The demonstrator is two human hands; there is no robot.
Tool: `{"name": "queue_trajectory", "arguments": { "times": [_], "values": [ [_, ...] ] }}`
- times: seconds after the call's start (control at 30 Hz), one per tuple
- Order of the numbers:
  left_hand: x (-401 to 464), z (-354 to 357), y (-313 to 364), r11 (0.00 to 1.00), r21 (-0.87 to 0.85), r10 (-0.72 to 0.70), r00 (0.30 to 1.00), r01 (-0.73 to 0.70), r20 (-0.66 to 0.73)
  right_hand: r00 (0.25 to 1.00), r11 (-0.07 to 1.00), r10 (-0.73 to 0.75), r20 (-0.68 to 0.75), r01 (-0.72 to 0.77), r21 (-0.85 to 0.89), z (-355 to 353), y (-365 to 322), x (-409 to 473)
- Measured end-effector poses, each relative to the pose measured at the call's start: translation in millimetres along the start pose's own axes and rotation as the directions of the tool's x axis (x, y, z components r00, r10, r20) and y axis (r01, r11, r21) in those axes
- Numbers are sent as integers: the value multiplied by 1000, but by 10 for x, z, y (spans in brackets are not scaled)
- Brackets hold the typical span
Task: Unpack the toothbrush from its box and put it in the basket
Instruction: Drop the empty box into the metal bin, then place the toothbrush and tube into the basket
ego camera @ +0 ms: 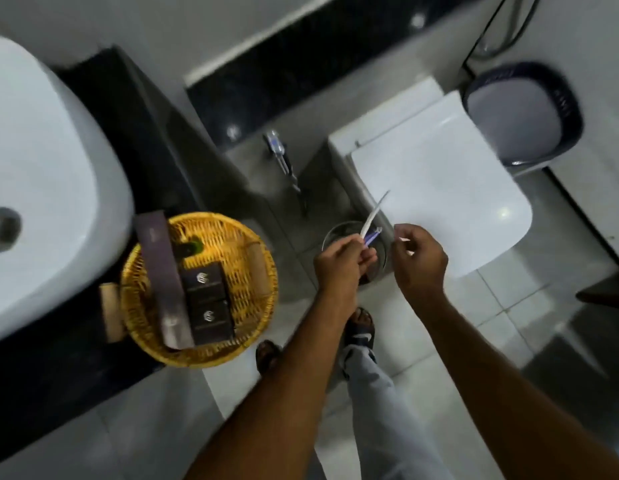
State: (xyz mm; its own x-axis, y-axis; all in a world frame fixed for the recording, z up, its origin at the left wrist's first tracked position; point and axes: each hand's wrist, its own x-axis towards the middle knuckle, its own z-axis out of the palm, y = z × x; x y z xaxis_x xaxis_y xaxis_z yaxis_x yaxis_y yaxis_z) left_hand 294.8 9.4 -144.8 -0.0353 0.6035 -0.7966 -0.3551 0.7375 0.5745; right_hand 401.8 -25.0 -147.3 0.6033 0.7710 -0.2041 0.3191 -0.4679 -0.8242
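Observation:
My left hand (341, 263) grips a slim white toothbrush (372, 220) with a purple part near my fingers; it points up and to the right, above a small round bin on the floor. My right hand (419, 259) is just to its right, fingers pinched on a small pale scrap, perhaps wrapper (405, 241). The yellow woven basket (252, 289) sits on the dark counter to the left, apart from both hands. A long dark brown toothbrush box (162, 271) lies across the basket beside two small black boxes (206, 299). The picture is blurred.
A white washbasin (41, 174) fills the left on the black counter (41, 393). A white toilet with closed lid (439, 188) is at the right, a dark-rimmed bin (523, 112) behind it. A spray hose (284, 164) hangs on the wall. My sandalled feet stand on grey tiles.

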Motion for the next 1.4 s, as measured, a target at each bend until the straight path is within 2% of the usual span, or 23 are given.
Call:
{"name": "queue_trajectory", "arguments": {
  "times": [0.07, 0.17, 0.3, 0.37, 0.47, 0.57, 0.67, 0.77, 0.87, 0.93, 1.0, 1.07, 1.1, 1.17, 1.2, 1.27, 1.3, 1.4],
  "values": [
    [-321, 34, 342, 996, 9, 87, 994, -87, 60, 992, 993, -113, -57, 115, 40, -132, -519, -49],
    [-734, -73, 879, 976, 38, 206, 969, -213, 137, 949, 951, -306, -73, 308, 11, -219, -1254, -140],
    [-1133, -439, 1733, 914, 71, 378, 902, -400, 210, 863, 858, -502, 53, 505, -98, -181, -2222, -317],
    [-1308, -717, 2200, 856, 115, 464, 847, -504, 258, 767, 760, -616, 179, 639, -117, -117, -2678, -446],
    [-1539, -1156, 2811, 751, 216, 550, 772, -624, 317, 577, 559, -738, 351, 813, -161, 18, -3271, -656],
    [-1724, -1621, 3273, 701, 235, 580, 730, -673, 360, 412, 330, -784, 465, 910, -251, 186, -3763, -940],
    [-1854, -2013, 3547, 677, 288, 560, 727, -678, 396, 277, 134, -785, 555, 949, -284, 369, -4074, -1152],
    [-1908, -2284, 3691, 695, 312, 517, 752, -648, 410, 197, -13, -757, 623, 949, -316, 535, -4222, -1279],
    [-1882, -2427, 3747, 778, 270, 448, 803, -567, 394, 176, -88, -725, 666, 935, -342, 630, -4226, -1357],
    [-1845, -2483, 3778, 850, 176, 426, 845, -496, 324, 194, -68, -759, 621, 925, -373, 655, -4170, -1371],
    [-1791, -2537, 3784, 892, 62, 418, 869, -448, 266, 306, 69, -795, 523, 903, -423, 667, -4089, -1344],
    [-1733, -2577, 3739, 913, -38, 405, 890, -407, 208, 503, 296, -747, 434, 836, -462, 682, -3983, -1274],
    [-1709, -2600, 3699, 914, -73, 407, 896, -400, 178, 623, 452, -685, 378, 770, -451, 694, -3918, -1246],
    [-1633, -2623, 3594, 906, -96, 422, 896, -412, 141, 836, 786, -465, 292, 541, -300, 717, -3757, -1197],
    [-1586, -2629, 3532, 904, -100, 427, 893, -416, 141, 901, 898, -337, 273, 395, -192, 733, -3664, -1172],
    [-1530, -2627, 3392, 906, -144, 419, 895, -399, 154, 954, 990, -95, 284, 120, -70, 764, -3449, -1151],
    [-1494, -2617, 3305, 910, -168, 404, 901, -379, 158, 955, 996, -3, 296, 30, -89, 782, -3303, -1133],
    [-1393, -2607, 3042, 928, -186, 348, 930, -324, 116, 939, 958, 177, 296, -95, -272, 825, -2875, -1109]
  ]
}}
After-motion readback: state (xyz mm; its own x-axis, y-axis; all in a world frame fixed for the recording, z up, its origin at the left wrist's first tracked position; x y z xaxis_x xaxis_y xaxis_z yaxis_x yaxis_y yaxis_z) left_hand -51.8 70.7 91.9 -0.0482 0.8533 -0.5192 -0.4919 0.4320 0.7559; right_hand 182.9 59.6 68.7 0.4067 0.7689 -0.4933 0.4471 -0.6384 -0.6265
